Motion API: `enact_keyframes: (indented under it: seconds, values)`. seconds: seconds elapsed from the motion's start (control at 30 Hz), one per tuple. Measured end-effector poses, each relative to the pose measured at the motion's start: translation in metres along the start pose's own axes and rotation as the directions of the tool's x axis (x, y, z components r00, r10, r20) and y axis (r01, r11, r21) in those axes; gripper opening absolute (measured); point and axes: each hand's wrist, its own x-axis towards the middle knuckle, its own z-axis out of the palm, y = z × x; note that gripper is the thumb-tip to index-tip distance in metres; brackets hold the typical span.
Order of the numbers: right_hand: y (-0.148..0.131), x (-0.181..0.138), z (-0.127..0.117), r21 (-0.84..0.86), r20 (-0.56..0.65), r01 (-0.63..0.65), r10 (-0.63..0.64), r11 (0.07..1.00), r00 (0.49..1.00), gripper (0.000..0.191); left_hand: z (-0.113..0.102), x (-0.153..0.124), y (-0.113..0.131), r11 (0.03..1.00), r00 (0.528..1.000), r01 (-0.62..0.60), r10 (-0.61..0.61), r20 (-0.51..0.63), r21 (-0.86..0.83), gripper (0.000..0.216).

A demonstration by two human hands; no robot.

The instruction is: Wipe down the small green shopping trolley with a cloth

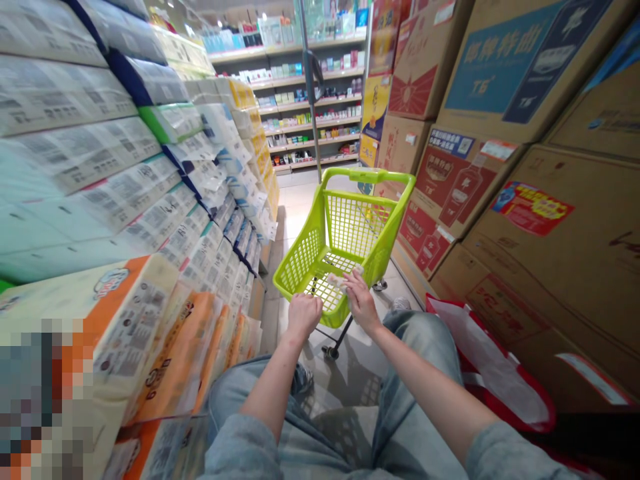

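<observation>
A lime-green plastic shopping cart [403, 193] with lattice sides stands between my knees and the shelves. My left hand [305, 313] is closed in a fist on the near rim of its basket. Over the basket's near right side is my right hand [361, 301], fingers bent around a crumpled whitish cloth or tissue [338, 281]. Part of that cloth shows above the fingers and part to their left. I cannot tell whether it touches the cart. Nothing else is visible in the basket.
Stacked packs of paper tissues [115, 160] rise on the left, with orange packs [175, 353] close by. Cardboard cartons [540, 193] form a wall on the right. A red and white bag [500, 367] lies by my right leg. Stocked shelves [320, 123] stand ahead.
</observation>
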Motion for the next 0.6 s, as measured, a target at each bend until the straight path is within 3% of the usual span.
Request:
enact_keyframes:
  seconds: [0.13,0.27,0.5,0.6]
  values:
    - [0.026,0.033,-0.015,-0.054,-0.067,-0.057,0.053,0.997,0.996,0.033,-0.002,-0.001,0.008,1.0,1.0,0.022,-0.022,0.002,-0.014,0.041]
    - [0.043,0.051,-0.025,-0.127,-0.052,-0.094,0.088,0.987,0.995,0.035,-0.005,0.0,0.018,0.998,0.999,0.053,-0.053,0.002,-0.028,0.041]
    - [0.023,0.029,-0.009,-0.144,-0.179,-0.334,0.308,0.931,0.934,0.046,-0.002,0.004,0.025,0.998,0.999,0.047,-0.047,0.006,-0.037,0.039]
    - [0.005,0.012,-0.001,-0.113,-0.173,-0.367,0.346,0.923,0.922,0.047,0.0,0.005,0.023,0.998,0.998,0.059,-0.059,-0.005,-0.033,0.04]
